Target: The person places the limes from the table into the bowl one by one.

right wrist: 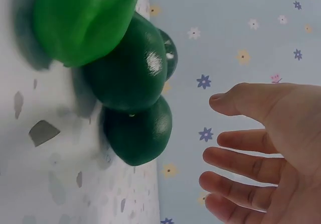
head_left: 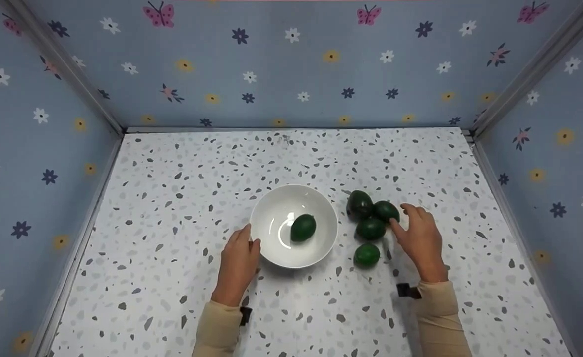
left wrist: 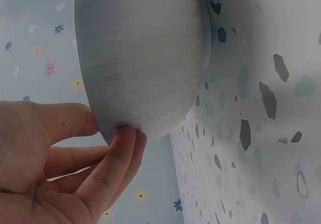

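Note:
A white bowl stands on the speckled tabletop with one dark green, avocado-like fruit inside. My left hand holds the bowl at its left rim; in the left wrist view the thumb meets the rim and fingertips press the outer wall. To the bowl's right lie three dark green oval fruits in a cluster, and a brighter green one sits nearer the front. My right hand hovers just right of the cluster, fingers spread and apart from the fruits in the right wrist view.
The white speckled tabletop is bordered by blue flowered panels at the back and both sides. Metal strips run along the panel corners. A black strap piece sits at the right wrist.

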Tool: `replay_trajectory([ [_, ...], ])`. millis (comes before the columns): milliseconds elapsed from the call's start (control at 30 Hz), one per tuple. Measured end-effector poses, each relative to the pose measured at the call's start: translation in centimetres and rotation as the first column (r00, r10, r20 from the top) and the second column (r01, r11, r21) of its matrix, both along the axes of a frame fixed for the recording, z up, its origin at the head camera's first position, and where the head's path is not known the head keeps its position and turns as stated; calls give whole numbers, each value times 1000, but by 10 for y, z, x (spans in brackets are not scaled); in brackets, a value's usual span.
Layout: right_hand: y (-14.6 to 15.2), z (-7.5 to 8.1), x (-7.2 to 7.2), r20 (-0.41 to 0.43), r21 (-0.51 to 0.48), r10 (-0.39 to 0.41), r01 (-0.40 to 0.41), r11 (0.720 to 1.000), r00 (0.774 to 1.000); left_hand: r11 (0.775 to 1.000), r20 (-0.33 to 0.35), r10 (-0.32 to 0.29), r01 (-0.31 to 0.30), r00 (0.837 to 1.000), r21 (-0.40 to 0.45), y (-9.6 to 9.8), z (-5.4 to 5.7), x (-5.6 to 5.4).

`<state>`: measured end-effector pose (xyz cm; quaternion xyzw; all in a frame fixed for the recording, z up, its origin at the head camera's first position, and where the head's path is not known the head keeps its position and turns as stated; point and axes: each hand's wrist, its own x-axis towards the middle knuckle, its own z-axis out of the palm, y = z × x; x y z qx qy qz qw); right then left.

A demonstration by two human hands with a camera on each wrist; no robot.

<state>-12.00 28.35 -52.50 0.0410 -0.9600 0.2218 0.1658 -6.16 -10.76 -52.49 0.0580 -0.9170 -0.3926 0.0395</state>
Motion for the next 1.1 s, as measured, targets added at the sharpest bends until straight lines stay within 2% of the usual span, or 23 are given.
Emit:
replay_trajectory([
  [133,4,-7,-3,35,-20,2,-1,1000,999,1000,0,-1,1,1000,1,0,0,0],
  [267,8,-14,-8,120,-41,-5,10,999,993,1000,13,-3,3,1000,4,0,0,1],
  [400,11,-18,-11,238,-49,-8,20,999,971,1000,10,-8,8,1000,0,0,1,0],
  [500,14,-22,-13,295,-60,10,8,998,955,1000,-4,-11,11,1000,2,-1,1,0],
  [700,17,-28,-18,344,-113,50,-12,994,938,1000,8,-9,9,1000,17,-1,1,0],
  [1100,20,-35,-27,439,-211,88,8,977,894,1000,24,-2,2,1000,8,-1,2,0],
])
